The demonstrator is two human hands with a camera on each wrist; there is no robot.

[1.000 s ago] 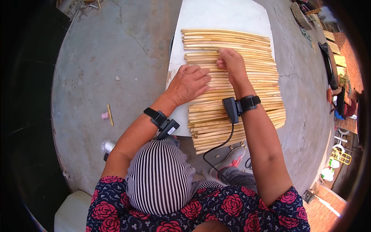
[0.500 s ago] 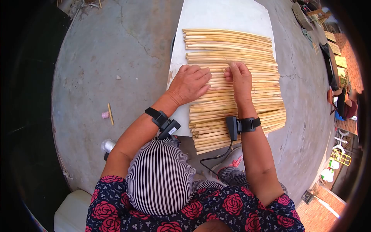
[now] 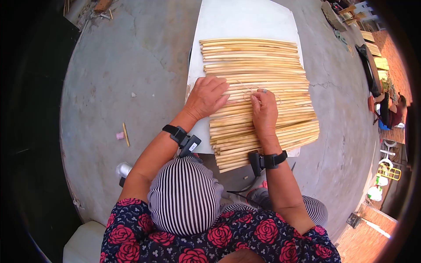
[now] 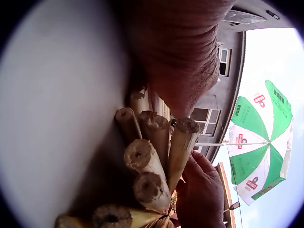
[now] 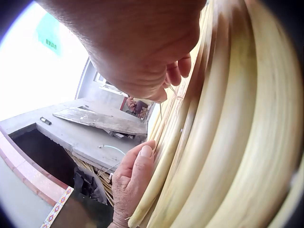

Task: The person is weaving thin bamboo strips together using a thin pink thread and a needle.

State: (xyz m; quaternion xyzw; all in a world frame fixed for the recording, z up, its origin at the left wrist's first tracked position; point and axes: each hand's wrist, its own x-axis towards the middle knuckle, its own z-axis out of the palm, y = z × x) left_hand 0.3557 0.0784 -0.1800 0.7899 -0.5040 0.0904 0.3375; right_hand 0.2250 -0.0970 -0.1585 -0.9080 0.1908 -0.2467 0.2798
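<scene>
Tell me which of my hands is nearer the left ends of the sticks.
Left. Your left hand rests on the sticks near those ends; your right hand is farther in, around their middle.

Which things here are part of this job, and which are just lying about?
In the job:
pale stalks, under the left hand
white board beneath them
thin strand at the right hand

Apparently just lying about:
short stick on the floor
pink object beside it, use unclear
</scene>
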